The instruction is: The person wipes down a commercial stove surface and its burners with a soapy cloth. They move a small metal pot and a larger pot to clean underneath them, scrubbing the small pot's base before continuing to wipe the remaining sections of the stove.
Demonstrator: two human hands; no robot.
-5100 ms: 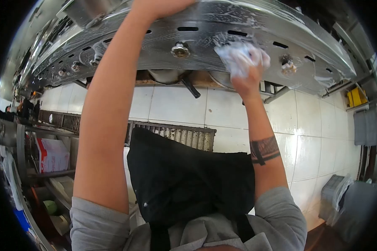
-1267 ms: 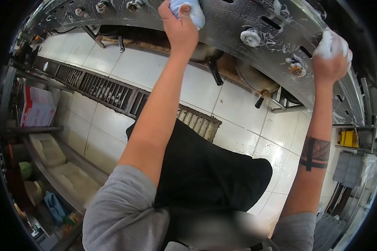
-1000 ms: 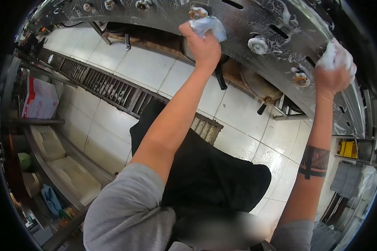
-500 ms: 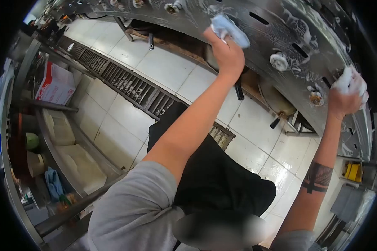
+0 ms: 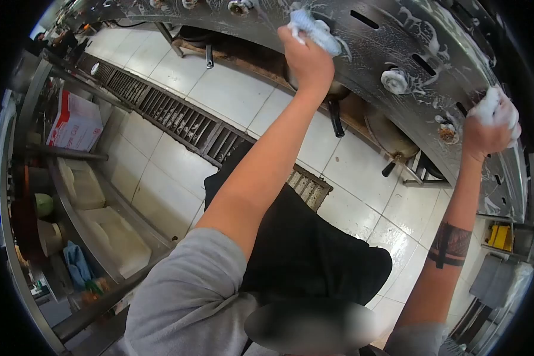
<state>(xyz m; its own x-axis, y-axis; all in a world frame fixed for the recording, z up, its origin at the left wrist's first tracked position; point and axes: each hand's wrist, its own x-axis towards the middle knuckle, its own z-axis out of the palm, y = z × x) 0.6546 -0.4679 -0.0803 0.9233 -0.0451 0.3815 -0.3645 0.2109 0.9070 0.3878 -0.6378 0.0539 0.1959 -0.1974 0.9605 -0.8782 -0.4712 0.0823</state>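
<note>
Along the soapy metal panel (image 5: pixel 362 50), our left hand (image 5: pixel 310 64) bunches the pale blue cloth (image 5: pixel 315 34) in curled fingers, left of a foam-coated knob (image 5: pixel 394 81). Near the panel's right end is our right hand (image 5: pixel 490 126), foam-smeared; whether its fingers grip anything, we cannot tell.

Wide-angle view under bright, whitish light, its source outside the field. To the right of my black apron (image 5: pixel 314 249), the floor tiles (image 5: pixel 402 237) return a wet-looking glare; beyond the apron, the steel panel (image 5: pixel 368 50) shows pale streaked reflections and bows into an arc. At the apron's near edge, an oval patch (image 5: pixel 308 325) is wholly blurred. My right fingers (image 5: pixel 507 113) appear slightly soft. Black vignetting rounds all corners.
</note>
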